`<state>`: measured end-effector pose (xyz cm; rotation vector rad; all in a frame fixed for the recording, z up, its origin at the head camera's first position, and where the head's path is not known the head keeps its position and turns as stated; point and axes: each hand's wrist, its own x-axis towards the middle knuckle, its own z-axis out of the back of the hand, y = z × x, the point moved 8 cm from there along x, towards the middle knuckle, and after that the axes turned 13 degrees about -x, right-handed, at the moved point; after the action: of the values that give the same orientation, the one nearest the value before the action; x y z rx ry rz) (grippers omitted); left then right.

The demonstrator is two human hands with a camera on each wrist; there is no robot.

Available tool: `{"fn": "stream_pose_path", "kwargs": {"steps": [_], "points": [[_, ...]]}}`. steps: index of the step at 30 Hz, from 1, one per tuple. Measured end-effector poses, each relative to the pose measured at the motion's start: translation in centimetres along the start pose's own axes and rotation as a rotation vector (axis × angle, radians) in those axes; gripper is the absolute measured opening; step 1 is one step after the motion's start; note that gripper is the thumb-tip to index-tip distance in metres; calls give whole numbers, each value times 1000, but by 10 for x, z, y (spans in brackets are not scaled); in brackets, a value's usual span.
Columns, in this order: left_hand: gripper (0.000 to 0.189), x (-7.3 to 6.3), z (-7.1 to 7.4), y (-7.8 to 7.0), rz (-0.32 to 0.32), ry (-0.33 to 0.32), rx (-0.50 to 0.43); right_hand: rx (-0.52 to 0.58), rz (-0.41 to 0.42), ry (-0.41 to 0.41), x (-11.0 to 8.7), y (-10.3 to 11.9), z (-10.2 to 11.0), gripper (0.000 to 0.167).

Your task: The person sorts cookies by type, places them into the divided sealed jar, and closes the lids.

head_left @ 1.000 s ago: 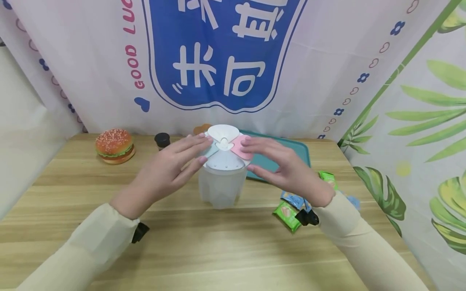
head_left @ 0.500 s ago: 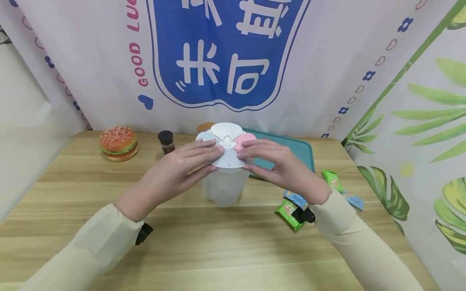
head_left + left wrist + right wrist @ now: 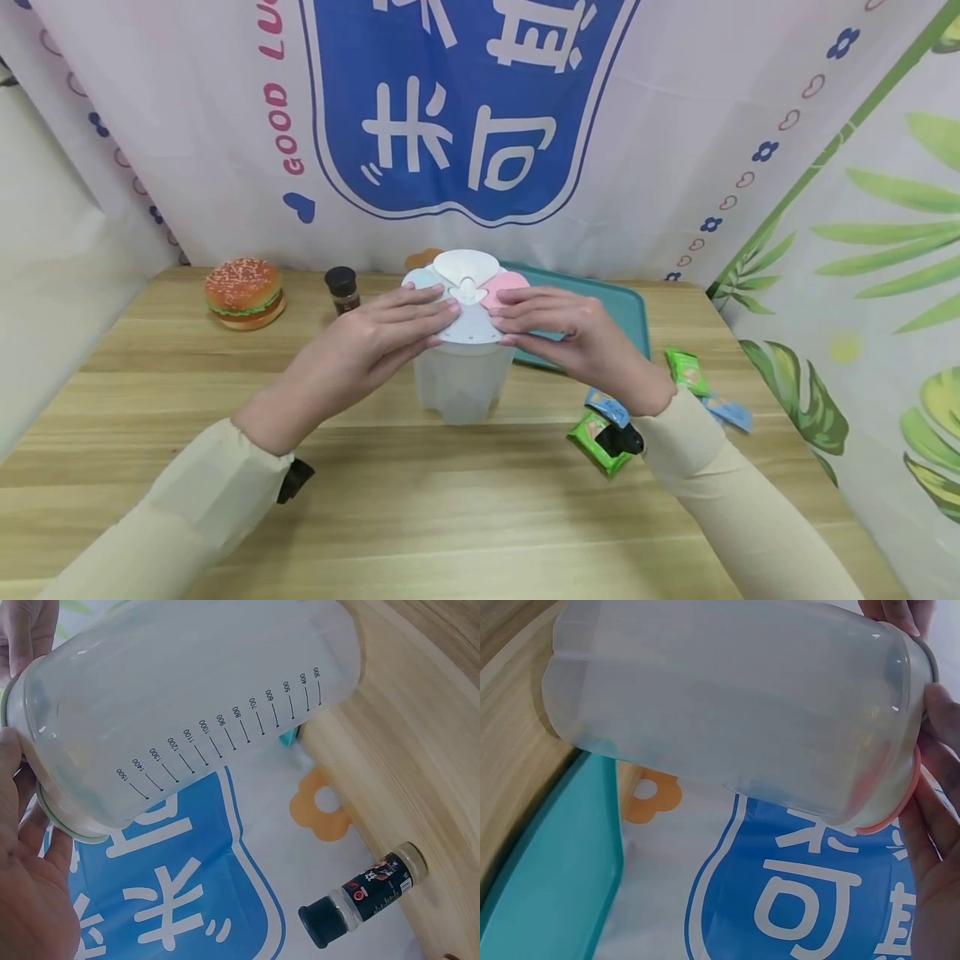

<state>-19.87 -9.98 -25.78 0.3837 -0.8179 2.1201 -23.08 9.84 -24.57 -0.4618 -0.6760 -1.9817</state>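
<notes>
Look, the left hand (image 3: 375, 337) and right hand (image 3: 566, 325) have crept inward over the lid (image 3: 471, 325), each grip unclenched on top, the container (image 3: 461, 385) upright on the worktop (image 3: 450, 525), lidded already, perhaps just a final press remaining

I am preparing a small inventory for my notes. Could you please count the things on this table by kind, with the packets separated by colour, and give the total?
Lidded container: 1
Black-capped bottle: 1
Burger: 1
Teal tray: 1
Green packets: 2
Blue packets: 2
Total in view: 8 (the right sleeve may hide more)
</notes>
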Motion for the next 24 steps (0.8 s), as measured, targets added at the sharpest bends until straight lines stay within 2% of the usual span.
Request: {"fn": "stream_pose_path", "kwargs": {"steps": [14, 24], "points": [[51, -1, -4, 1, -2, -29, -14, -50, 23, -58, -5, 1, 0, 33], [49, -3, -2, 1, 4, -54, -4, -46, 33, -75, -4, 3, -2, 32]]}}
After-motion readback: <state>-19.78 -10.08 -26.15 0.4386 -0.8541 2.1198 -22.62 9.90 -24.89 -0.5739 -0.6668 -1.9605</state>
